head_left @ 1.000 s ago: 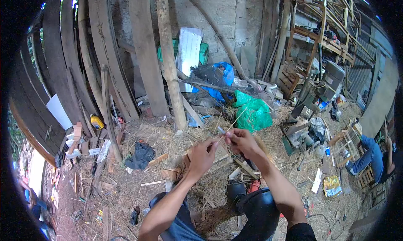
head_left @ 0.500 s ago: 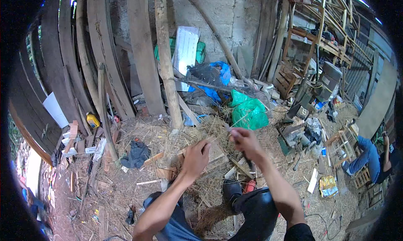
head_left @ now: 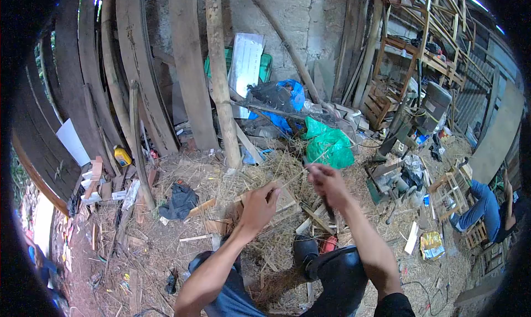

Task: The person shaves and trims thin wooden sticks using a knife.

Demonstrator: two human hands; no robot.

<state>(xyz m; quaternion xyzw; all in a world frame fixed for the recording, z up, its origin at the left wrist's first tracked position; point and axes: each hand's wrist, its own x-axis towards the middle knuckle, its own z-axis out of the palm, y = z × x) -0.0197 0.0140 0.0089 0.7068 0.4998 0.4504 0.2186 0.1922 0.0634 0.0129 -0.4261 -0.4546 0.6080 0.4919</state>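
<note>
My left hand is closed in a pinch on a thin pale strip, perhaps split bamboo or wood. The strip slants up to the right, toward my other hand. My right hand is wrapped round a knife; its blade tip shows above the thumb and a dark handle end pokes out below. Both hands are raised in front of my knees, a short gap apart. Below them lie a wooden board and loose shavings.
Ahead lies a green plastic sack by a wooden post. A red object is beside my boot. A black cloth or bag lies left. Another person's leg shows at right, near wooden crates.
My right hand has shifted slightly right and turned, so the blade now points more upward and away. My left hand has barely moved.
</note>
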